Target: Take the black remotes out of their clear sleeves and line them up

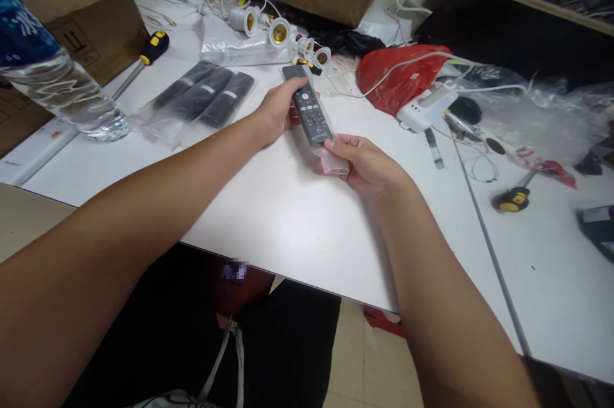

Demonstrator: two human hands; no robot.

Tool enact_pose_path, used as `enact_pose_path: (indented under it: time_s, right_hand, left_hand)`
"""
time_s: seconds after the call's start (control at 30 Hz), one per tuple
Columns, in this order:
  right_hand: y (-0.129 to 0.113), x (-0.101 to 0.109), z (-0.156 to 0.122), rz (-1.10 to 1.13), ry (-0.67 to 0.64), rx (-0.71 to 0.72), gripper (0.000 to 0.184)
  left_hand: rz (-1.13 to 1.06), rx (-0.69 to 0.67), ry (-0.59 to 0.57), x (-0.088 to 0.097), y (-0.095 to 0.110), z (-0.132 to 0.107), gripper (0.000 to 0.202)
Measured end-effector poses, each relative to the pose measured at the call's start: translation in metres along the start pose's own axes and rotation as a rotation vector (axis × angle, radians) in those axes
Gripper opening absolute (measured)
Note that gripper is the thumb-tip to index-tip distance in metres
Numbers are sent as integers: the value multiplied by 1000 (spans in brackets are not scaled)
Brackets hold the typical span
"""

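Between my hands, over the white table, is a black remote control (pixel 313 115) in a clear plastic sleeve, buttons facing up. My left hand (pixel 279 107) grips its upper left side, thumb on the face near the top. At the lower end, my right hand (pixel 362 162) pinches the remote's bottom edge and the loose flap of the sleeve (pixel 333 162). Several more remotes in plastic sleeves (pixel 204 96) lie side by side on the table to the left of my left hand. The undersides of my fingers are partly hidden.
A water bottle (pixel 71 85) and a screwdriver (pixel 154 48) are at left, by a cardboard box (pixel 96 31). Lamp sockets (pixel 279 32) and cables lie at the back. To the right are a red plastic bag (pixel 400 75), a power strip (pixel 426 107) and another screwdriver (pixel 513 199).
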State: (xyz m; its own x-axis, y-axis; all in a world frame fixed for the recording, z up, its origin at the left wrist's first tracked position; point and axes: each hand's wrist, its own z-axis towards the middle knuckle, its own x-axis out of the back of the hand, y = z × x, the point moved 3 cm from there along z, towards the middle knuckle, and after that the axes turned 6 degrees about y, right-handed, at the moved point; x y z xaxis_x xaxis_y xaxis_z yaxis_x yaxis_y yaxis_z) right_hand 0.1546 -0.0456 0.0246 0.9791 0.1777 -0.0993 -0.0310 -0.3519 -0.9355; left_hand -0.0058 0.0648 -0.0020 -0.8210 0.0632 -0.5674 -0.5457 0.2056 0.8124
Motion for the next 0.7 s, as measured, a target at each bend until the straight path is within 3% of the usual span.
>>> enact_pose_path:
  time_s: [0.1,0.3,0.47,0.7]
  right_hand:
    - [-1,-1,0,4,0,11,27]
    - [-1,-2,-1,-12,21,12,30]
    - [-1,-4,-1,-24,22,3,28]
    - [-2,-6,-3,-8,26,-12,26]
  left_hand:
    - [36,-15,-11,-1,-4,-1,27]
    - [28,-8,85,1,-5,0,25]
    - [78,-70,48,1,-4,0,25]
    - [80,-57,57,-1,-3,-4,23]
